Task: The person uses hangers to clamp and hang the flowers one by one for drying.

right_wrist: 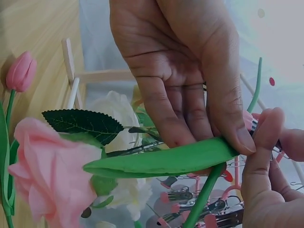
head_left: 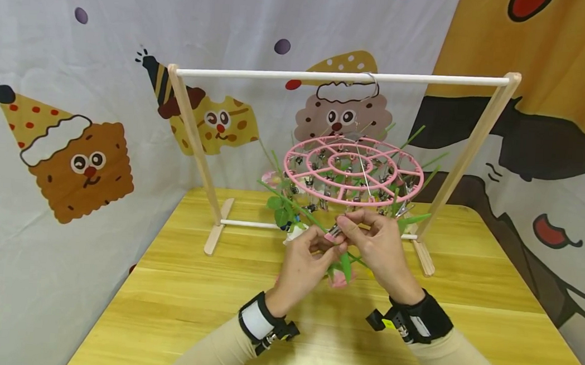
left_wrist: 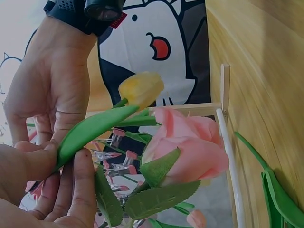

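Between both hands is a metal clip with pink tips. My right hand pinches the clip under the near rim of a round pink hanger. My left hand pinches a green stem with a long leaf right beside the clip's tips. The stem appears to lead to a yellow tulip. Fingers partly hide where clip and stem meet, so I cannot tell whether the clip bites on the stem. A pink rose hangs close to the hands.
The hanger hangs from a white rod on a wooden frame. Several other clips and flowers dangle beneath it, among them a white flower. A pink tulip lies on the wooden table.
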`<state>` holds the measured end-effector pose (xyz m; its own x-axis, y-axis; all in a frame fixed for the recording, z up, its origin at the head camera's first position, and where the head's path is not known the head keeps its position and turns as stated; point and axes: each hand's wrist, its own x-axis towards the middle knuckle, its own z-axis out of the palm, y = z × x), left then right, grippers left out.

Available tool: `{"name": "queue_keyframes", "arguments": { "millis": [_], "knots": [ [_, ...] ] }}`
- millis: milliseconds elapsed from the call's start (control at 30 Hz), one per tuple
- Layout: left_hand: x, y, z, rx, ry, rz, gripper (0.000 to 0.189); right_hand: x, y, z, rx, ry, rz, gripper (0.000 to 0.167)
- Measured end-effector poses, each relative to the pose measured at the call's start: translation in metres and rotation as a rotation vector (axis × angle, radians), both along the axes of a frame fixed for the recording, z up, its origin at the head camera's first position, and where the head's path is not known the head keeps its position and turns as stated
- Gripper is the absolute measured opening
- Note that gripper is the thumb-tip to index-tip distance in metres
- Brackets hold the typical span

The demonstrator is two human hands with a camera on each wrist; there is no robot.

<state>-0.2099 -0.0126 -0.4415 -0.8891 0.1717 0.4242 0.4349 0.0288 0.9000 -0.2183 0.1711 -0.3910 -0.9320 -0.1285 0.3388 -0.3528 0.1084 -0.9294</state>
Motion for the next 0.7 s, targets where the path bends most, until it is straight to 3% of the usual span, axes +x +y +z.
{"name": "queue_keyframes", "arguments": {
  "millis": [700],
  "knots": [
    [-0.003, -0.017, -0.003, -0.042, 0.04, -0.011, 0.022, 0.002, 0.012, -0.001, 0.076, 0.021, 0.0, 0.034]
  ]
}}
